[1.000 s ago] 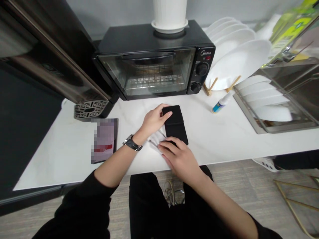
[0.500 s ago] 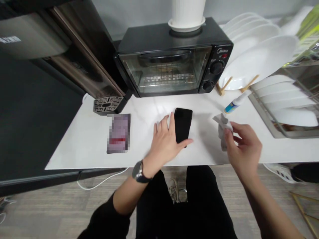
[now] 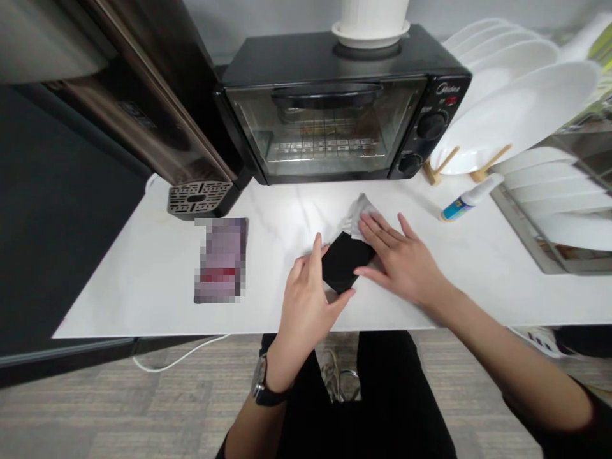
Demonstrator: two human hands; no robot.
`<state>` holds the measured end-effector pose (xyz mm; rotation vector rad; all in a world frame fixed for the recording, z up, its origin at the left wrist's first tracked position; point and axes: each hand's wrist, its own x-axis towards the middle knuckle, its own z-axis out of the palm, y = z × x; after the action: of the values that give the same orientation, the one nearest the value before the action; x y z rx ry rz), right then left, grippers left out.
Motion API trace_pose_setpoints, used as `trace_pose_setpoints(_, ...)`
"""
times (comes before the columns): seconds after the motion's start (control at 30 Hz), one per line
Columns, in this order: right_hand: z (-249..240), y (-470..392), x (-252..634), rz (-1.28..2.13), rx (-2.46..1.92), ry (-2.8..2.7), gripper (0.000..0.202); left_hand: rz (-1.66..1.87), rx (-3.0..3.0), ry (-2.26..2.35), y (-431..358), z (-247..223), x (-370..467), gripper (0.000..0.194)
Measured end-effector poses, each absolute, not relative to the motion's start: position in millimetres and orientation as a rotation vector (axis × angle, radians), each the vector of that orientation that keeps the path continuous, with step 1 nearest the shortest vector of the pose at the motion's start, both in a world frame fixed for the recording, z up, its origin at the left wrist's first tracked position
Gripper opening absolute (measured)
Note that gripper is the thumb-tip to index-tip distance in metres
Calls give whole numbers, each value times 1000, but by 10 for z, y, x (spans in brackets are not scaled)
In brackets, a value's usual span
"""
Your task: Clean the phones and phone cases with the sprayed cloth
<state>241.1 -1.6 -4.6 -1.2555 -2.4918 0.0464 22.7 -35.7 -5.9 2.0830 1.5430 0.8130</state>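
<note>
A black smartphone (image 3: 345,261) lies on the white counter, its dark face up, tilted to one side. My left hand (image 3: 306,287) grips it by the left side and lower corner, fingers along the edge and thumb at the bottom. A thin grey-white cloth (image 3: 359,213) covers the phone's far end. My right hand (image 3: 396,255) presses this cloth down under nearly straight fingers, its thumb by the phone's right side. The phone's far and right edges are partly hidden by the cloth and right hand.
A blue-and-white spray bottle (image 3: 459,207) stands to the right, before a dish rack (image 3: 530,261) and upright white plates (image 3: 516,121). Behind is a black toaster oven (image 3: 335,131). A blurred-out flat item (image 3: 220,261) and a machine's drip tray (image 3: 198,197) are left.
My right hand has moved left, bringing the cloth from beside the spray bottle onto the phone. The phone has turned, and my left hand now grips its side and lower corner.
</note>
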Motion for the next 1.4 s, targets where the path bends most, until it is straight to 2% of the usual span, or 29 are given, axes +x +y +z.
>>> trace_pose_setpoints(0.07,-24,-79,2370,133,-1085,-2607,93,796,2074,1557,-363,-72,221,121)
trace_pose_setpoints(0.17,-7,-104,2343,245,-848,-2727,88,788,2068,1577,-362,-94,220,122)
trace_pose_setpoints(0.23,-17,-51,2368,156,-1000,-2650,83,800,2076,1560,-362,-99,219,123)
trace_pose_setpoints(0.3,-35,2,2390,65,-1135,-2575,88,812,2074,1547,-366,-100,219,124)
trace_pose_setpoints(0.43,-54,39,2405,229,-798,-2766,108,821,2056,1588,-368,-102,225,124)
trace_pose_setpoints(0.53,-51,93,2456,136,-982,-2676,95,831,2063,1579,-363,-102,230,124)
trace_pose_setpoints(0.6,-50,97,2460,84,-1108,-2602,97,835,2068,1569,-365,-101,231,126)
trace_pose_setpoints(0.7,-53,30,2399,241,-871,-2710,109,828,2054,1607,-379,-102,227,125)
trace_pose_setpoints(0.77,-52,28,2386,321,-741,-2769,107,816,2031,1635,-387,-102,225,122)
trace_pose_setpoints(0.87,-43,133,2450,225,-966,-2691,93,831,2039,1599,-382,-104,224,119)
trace_pose_setpoints(0.93,-36,170,2469,176,-1098,-2617,93,862,2056,1572,-373,-109,222,120)
trace_pose_setpoints(1.03,-35,107,2420,349,-826,-2724,102,894,2077,1573,-365,-121,215,118)
trace_pose_setpoints(1.1,-37,84,2410,398,-715,-2760,101,900,2088,1569,-367,-123,211,116)
trace_pose_setpoints(1.2,-33,137,2461,211,-1016,-2649,89,888,2069,1567,-372,-114,212,119)
trace_pose_setpoints(1.27,-24,143,2463,143,-1124,-2596,97,882,2064,1571,-374,-105,214,121)
trace_pose_setpoints(1.33,-11,97,2418,254,-940,-2694,104,877,2068,1579,-377,-97,216,120)
trace_pose_setpoints(1.4,-3,60,2376,354,-766,-2762,103,877,2074,1582,-381,-95,217,118)
